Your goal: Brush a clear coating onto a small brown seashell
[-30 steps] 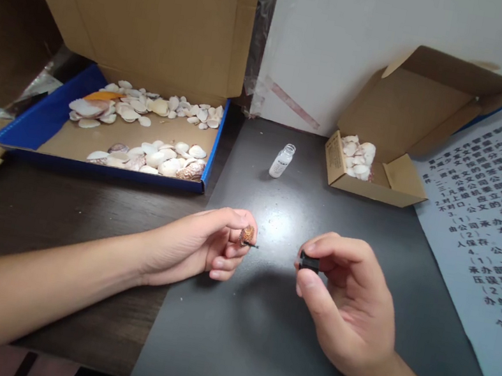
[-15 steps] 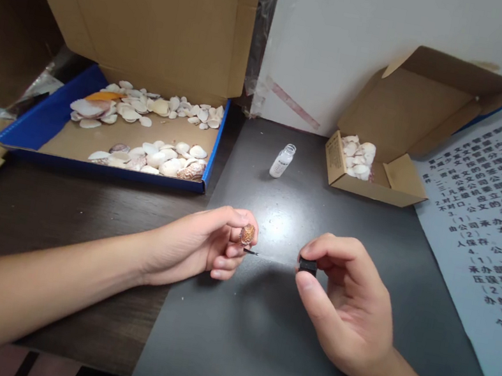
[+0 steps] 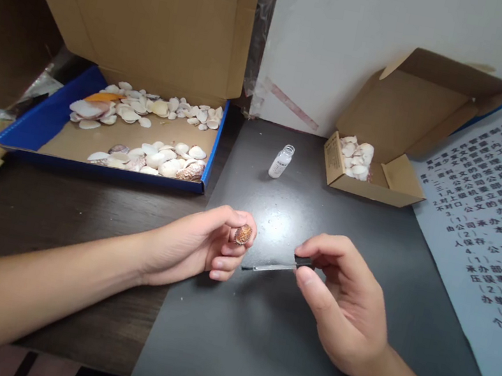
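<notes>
My left hand [image 3: 216,243] pinches a small brown, ridged seashell [image 3: 243,234] between thumb and fingers. Opposite it, my right hand [image 3: 343,295] is closed on the black cap of a small applicator brush [image 3: 273,268]. The brush has a clear stem pointing left, and its dark tip lies just below and right of the shell, apart from it. Beyond both hands, an uncapped clear glass bottle [image 3: 281,162] with whitish contents stands upright on the grey mat [image 3: 204,342].
At the left, a blue-edged open box [image 3: 61,160] holds many white, orange and brown shells. A small open cardboard box [image 3: 377,189] with pale shells stands at the back right. A sheet with printed characters [image 3: 495,237] borders the mat's right side.
My right hand has shifted slightly left and tilted the brush, so its tip has dropped from behind the shell to below it. The shell has turned a little in my left hand.
</notes>
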`<action>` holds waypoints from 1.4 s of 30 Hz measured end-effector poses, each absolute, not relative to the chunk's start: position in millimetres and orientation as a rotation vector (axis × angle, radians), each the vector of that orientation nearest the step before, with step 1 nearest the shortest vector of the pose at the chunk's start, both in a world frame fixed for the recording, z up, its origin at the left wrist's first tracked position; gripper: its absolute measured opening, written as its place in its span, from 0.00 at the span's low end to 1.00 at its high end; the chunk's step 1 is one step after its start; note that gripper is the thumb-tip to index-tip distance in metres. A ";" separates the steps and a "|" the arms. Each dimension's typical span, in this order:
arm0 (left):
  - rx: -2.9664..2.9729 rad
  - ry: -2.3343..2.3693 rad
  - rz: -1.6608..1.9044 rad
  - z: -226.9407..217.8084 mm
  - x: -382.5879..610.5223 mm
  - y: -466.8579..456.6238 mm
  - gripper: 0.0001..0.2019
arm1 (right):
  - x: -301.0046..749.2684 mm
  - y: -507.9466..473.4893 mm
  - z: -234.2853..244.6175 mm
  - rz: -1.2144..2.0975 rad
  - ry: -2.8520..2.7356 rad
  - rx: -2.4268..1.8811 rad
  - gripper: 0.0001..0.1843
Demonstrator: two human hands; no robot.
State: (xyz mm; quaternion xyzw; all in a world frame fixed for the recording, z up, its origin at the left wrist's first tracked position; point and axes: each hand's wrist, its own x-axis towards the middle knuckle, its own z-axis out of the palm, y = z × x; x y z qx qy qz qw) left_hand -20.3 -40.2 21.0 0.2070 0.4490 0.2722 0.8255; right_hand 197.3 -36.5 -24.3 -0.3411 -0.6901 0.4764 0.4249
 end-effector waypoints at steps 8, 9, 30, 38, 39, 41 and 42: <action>0.439 0.946 0.576 20.8 -19.3 -40.1 0.10 | 192.2 -37.5 -26.5 1.228 -1.628 -0.868 0.11; 0.439 0.946 0.575 20.7 -19.5 -40.3 0.10 | 191.9 -37.2 -26.5 1.223 -1.634 -0.867 0.11; 0.449 0.959 0.581 21.0 -19.3 -41.9 0.10 | 194.2 -37.4 -26.2 1.218 -1.713 -0.884 0.08; 0.460 0.954 0.579 20.9 -18.9 -42.0 0.10 | 194.0 -36.7 -25.3 1.235 -1.733 -0.901 0.06; 0.462 0.955 0.580 20.9 -19.0 -42.0 0.10 | 194.1 -36.5 -25.2 1.229 -1.737 -0.898 0.05; 0.460 0.953 0.581 20.8 -19.3 -42.1 0.10 | 194.4 -36.5 -26.1 1.224 -1.710 -0.906 0.05; 0.457 0.952 0.580 20.7 -19.5 -42.2 0.10 | 194.5 -36.6 -27.0 1.227 -1.693 -0.915 0.06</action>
